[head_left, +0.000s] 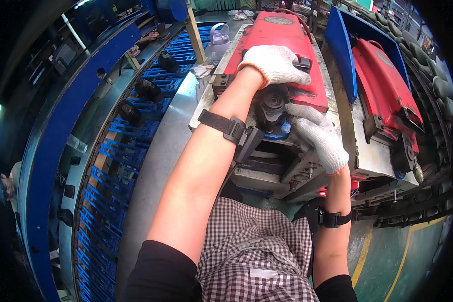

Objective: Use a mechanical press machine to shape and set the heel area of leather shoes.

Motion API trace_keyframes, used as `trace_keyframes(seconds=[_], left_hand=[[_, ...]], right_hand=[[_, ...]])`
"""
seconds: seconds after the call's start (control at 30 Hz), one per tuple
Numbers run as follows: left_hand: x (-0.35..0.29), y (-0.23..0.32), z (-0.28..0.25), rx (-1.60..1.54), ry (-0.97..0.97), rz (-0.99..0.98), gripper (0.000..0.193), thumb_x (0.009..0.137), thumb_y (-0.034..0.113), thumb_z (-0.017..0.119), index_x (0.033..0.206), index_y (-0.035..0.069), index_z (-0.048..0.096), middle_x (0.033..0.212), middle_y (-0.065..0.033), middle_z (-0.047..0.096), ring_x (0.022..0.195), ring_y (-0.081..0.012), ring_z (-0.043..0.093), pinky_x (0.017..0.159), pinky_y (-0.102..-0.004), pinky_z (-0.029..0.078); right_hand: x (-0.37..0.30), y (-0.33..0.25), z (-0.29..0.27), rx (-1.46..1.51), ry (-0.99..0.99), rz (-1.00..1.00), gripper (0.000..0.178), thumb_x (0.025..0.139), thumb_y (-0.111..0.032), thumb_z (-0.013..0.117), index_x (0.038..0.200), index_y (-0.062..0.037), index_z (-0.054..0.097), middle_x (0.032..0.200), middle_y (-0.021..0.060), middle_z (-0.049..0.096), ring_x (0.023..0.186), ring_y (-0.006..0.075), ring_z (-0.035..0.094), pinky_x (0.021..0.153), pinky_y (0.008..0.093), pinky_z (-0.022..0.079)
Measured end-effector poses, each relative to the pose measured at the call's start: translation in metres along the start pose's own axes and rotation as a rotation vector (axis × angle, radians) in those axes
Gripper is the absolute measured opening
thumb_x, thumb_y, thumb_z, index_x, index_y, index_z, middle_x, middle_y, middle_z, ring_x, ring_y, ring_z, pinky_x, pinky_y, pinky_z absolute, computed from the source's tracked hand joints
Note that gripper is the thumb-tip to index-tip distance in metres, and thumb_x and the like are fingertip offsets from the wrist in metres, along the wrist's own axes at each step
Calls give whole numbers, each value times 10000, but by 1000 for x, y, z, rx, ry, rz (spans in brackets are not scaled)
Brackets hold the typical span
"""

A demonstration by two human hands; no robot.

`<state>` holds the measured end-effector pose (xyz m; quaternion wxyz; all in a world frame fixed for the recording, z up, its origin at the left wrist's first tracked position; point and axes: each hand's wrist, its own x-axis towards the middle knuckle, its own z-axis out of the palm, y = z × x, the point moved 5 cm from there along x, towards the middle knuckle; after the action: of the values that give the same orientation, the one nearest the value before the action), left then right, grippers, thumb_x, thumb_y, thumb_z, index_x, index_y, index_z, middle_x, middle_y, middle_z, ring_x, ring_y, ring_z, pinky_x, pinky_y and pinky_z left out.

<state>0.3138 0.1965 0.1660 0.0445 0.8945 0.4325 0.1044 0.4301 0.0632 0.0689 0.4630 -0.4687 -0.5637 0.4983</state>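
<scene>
My left hand (277, 65), in a white knit glove with an orange cuff, is closed over a black handle (303, 64) on the red machine cover (282, 35). Its palm side and most of the handle are hidden. Just below it, a black shaped piece (273, 103) with a round raised middle sits at the machine's front end, over a blue base (277, 133). My right hand (319, 136), gloved the same way, grips the right edge of this piece with bent fingers. The thumb's hold is partly hidden.
To the right stands a second red machine (382, 85) beside a blue guard (340, 50). Racks of dark rounded pieces (423, 55) curve beyond it. On the left runs a blue slatted conveyor (121, 146) carrying black pieces (148, 90). A lilac jug (219, 40) stands near the cover.
</scene>
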Motion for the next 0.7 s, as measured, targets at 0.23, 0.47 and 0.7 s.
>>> trace_keyframes(seconds=[0.23, 0.47, 0.7], left_hand=[[-2, 2, -1, -14, 29, 7, 684, 762, 712, 649, 1137, 157, 787, 1162, -119, 750, 1069, -310, 710, 965, -413, 529], [0, -3, 2, -18, 101, 22, 658, 757, 709, 666, 1077, 150, 801, 1069, -128, 763, 997, -306, 720, 926, -399, 532], [0, -1, 2, -23, 82, 5, 638, 759, 707, 662, 1040, 152, 804, 1060, -127, 763, 983, -308, 720, 908, -401, 534]], right_hand=[[-2, 0, -3, -24, 28, 17, 366, 1021, -185, 569, 1359, -82, 665, 826, -13, 651, 624, 38, 510, 569, 200, 422], [-4, 1, -1, 9, 22, 27, 381, 1021, -201, 565, 1373, -81, 649, 818, -20, 639, 619, 39, 505, 563, 201, 419], [-5, 0, -2, -25, 39, 17, 387, 1016, -205, 562, 1371, -75, 646, 810, -22, 639, 620, 40, 506, 561, 206, 418]])
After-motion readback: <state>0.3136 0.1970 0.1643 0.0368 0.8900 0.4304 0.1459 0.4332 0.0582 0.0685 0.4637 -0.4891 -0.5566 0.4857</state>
